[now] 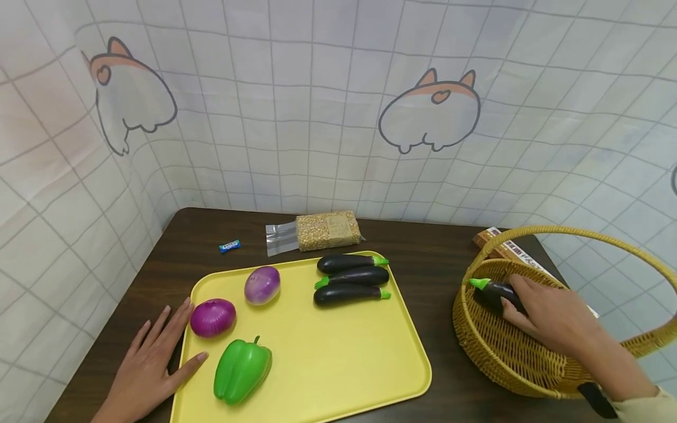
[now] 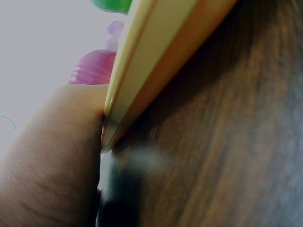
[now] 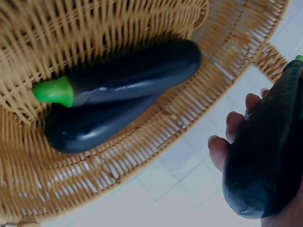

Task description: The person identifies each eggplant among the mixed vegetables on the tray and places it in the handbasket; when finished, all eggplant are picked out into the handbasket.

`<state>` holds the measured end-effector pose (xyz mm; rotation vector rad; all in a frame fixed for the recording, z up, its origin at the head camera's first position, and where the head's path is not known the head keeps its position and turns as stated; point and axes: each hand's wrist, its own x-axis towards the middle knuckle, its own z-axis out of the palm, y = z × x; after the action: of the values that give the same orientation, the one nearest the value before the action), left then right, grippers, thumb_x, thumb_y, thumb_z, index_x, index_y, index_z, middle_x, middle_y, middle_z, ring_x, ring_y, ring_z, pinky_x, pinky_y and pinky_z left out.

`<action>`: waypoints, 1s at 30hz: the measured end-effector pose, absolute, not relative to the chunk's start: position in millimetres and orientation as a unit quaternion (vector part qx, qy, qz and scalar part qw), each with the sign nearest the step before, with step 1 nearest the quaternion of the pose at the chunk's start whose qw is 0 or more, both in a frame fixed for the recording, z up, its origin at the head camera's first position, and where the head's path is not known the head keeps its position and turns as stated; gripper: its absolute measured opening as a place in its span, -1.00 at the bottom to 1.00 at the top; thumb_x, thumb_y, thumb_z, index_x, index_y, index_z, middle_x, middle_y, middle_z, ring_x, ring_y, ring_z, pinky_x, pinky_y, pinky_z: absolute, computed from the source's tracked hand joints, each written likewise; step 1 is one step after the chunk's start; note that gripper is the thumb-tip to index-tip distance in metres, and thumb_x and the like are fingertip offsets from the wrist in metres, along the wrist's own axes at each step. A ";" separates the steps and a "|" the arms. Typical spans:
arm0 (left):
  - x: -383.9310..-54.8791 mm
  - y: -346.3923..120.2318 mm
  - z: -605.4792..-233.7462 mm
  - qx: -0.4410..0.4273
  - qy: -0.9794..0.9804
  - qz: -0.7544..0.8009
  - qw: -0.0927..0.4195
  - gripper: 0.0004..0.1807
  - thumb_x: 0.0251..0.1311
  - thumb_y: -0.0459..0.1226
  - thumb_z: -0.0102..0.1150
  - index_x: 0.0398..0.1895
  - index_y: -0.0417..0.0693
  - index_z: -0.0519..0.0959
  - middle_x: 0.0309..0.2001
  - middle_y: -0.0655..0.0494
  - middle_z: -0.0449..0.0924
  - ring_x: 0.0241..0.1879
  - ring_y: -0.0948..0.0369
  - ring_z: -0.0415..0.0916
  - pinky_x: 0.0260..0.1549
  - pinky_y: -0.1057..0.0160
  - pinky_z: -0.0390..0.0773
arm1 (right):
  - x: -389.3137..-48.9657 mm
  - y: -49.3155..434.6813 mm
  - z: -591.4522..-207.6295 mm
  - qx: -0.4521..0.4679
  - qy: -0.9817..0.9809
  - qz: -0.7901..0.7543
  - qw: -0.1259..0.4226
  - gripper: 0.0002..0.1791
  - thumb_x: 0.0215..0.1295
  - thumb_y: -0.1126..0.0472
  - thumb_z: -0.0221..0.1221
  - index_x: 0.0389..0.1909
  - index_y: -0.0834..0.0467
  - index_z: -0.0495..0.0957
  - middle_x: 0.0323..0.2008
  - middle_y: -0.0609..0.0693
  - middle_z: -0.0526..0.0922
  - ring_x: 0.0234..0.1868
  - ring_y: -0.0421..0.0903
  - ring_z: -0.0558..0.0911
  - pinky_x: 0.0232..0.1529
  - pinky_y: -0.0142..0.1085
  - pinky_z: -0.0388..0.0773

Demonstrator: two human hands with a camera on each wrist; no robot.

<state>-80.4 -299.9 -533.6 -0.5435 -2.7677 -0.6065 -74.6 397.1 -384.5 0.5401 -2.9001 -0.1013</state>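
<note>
My right hand (image 1: pixel 555 320) grips a dark eggplant (image 3: pixel 265 161) with a green stem end, over the wicker basket (image 1: pixel 529 358) on the right. Two more eggplants (image 3: pixel 137 75) lie together in the basket in the right wrist view. On the left, my left hand (image 1: pixel 145 367) rests with spread, straight fingers at the edge of a yellow tray (image 1: pixel 338 358), its thumb over the rim. Near it on the tray are a magenta onion (image 1: pixel 213 318), a paler purple onion (image 1: pixel 262 285) and a green bell pepper (image 1: pixel 242 373). Three eggplants (image 1: pixel 349 294) lie side by side at the tray's far right.
Behind the tray lies a clear bag of yellow kernels (image 1: pixel 322 231), with a small blue wrapped packet (image 1: pixel 230 246) to its left. A long printed box (image 1: pixel 510 249) sits behind the basket, whose tall handle (image 1: pixel 560 230) arches above. A grid-patterned curtain (image 1: pixel 317 117) encloses the dark table (image 1: pixel 423 264).
</note>
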 end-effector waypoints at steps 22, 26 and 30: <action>-78.1 -299.1 -534.5 -0.181 -0.953 -0.211 0.124 0.06 0.32 0.12 0.38 0.75 0.15 0.01 0.69 0.10 0.02 0.65 -0.10 -0.12 0.57 -0.13 -0.38 | -88.1 405.7 -395.6 0.169 -0.984 -0.049 0.013 -0.75 0.52 -0.01 0.22 -0.19 0.06 0.43 -0.49 -0.17 0.41 -0.58 -0.19 0.33 -0.64 -0.20 0.28; -78.4 -298.9 -534.6 -0.180 -0.952 -0.212 0.124 0.06 0.32 0.12 0.38 0.75 0.16 0.02 0.69 0.10 0.02 0.64 -0.11 -0.12 0.57 -0.14 -0.38 | -92.6 406.1 -402.4 0.174 -0.984 -0.043 -0.005 -0.74 0.51 0.00 0.23 -0.14 0.11 0.48 -0.45 -0.14 0.49 -0.58 -0.20 0.39 -0.65 -0.18 0.32; -79.2 -299.3 -534.4 -0.181 -0.953 -0.209 0.126 0.06 0.31 0.12 0.38 0.75 0.17 0.02 0.69 0.10 0.02 0.64 -0.12 -0.10 0.57 -0.14 -0.38 | -94.4 406.5 -407.1 0.181 -0.982 -0.051 -0.003 -0.73 0.48 -0.01 0.27 -0.14 0.12 0.53 -0.41 -0.12 0.56 -0.56 -0.20 0.42 -0.66 -0.17 0.33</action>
<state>-79.2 -299.3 -534.4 -0.5266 -2.7747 -0.6094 -94.4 406.5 -407.1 0.5683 -3.0908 -0.1594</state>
